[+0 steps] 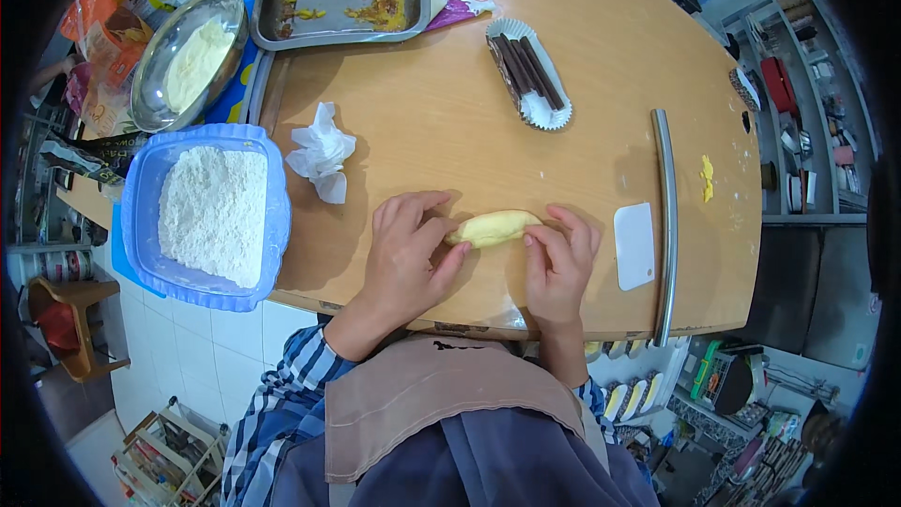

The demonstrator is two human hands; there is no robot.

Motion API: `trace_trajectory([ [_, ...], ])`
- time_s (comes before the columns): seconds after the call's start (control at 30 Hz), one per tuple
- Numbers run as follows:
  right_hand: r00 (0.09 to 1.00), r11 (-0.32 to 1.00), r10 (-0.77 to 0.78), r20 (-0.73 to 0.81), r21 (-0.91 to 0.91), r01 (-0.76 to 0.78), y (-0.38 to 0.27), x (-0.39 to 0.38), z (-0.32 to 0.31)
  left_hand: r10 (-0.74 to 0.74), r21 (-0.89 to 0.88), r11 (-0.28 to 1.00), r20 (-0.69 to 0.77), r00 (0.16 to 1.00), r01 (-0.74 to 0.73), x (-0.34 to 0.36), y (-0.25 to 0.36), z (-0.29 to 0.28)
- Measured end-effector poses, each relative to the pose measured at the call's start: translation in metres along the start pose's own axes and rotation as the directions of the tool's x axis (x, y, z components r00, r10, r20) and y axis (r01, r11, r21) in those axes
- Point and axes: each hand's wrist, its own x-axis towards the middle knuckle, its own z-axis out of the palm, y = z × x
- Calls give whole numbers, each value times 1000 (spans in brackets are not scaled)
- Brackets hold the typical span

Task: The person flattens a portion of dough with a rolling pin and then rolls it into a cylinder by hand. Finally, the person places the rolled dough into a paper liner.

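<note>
An oblong roll of pale yellow dough (492, 225) lies on the wooden table (404, 113). My left hand (408, 249) holds its left end between thumb and bent fingers, while my right hand (561, 263) grips the right end. Just right of my hands lie a white rectangular scraper (634, 245) and a long metal rod (666, 225). To my left are a crumpled white paper (322, 153) and a blue plastic tub of white powder (135, 207).
A paper liner with dark sticks (528, 73) sits farther back. A smeared metal tray (340, 33), a steel bowl of pale dough (188, 66) and several bags (94, 19) crowd the back left. A yellow smear (708, 178) is near the right edge. Shelving stands beyond the table.
</note>
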Motion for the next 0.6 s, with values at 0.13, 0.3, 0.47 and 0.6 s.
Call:
trace_trajectory([
  [0.13,992,993,96,-77,72,-91,-5,0,0,-13,-14,1000,7,1000,14,0,0,1],
  [0.3,999,1000,13,-31,12,-12,-6,1,1,-11,-5,1000,3,1000,11,-1,-1,0],
  [0.47,1000,1000,-13,3,15,13,-9,2,1,-11,-25,1000,-5,1000,11,0,-1,1],
  [0.6,999,998,-5,-44,58,8,-12,1,2,-5,-1,1000,8,1000,5,0,0,-1],
])
